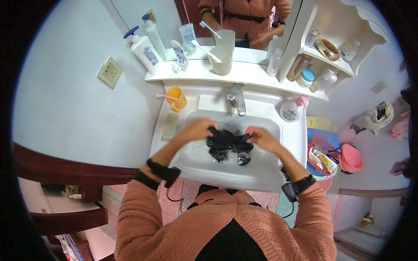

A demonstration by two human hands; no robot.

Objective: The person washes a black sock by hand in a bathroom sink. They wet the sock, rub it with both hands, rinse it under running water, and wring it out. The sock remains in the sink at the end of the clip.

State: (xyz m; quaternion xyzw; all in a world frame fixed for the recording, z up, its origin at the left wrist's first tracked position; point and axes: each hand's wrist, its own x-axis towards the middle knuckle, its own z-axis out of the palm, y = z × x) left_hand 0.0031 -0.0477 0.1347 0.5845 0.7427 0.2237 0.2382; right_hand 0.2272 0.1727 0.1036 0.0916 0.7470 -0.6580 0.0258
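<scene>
A wet black cloth (227,143) lies bunched in the water of a white washbasin (196,163). My left hand (201,128) grips its upper left part, while my right hand (260,138) pinches the upper right part. Between both hands the cloth sags into the water, its lower folds glistening. Just behind it stands a chrome faucet (240,99) with its spout over the basin. What kind of garment or cloth it is cannot be told.
On the basin's left rim are a yellow cup (176,99) with a toothbrush and a soap dish (170,126). A pump bottle (291,110) stands at the right rim. Behind, a white shelf (249,70) carries a tumbler (221,62) and bottles. A red basket (318,155) sits to the right.
</scene>
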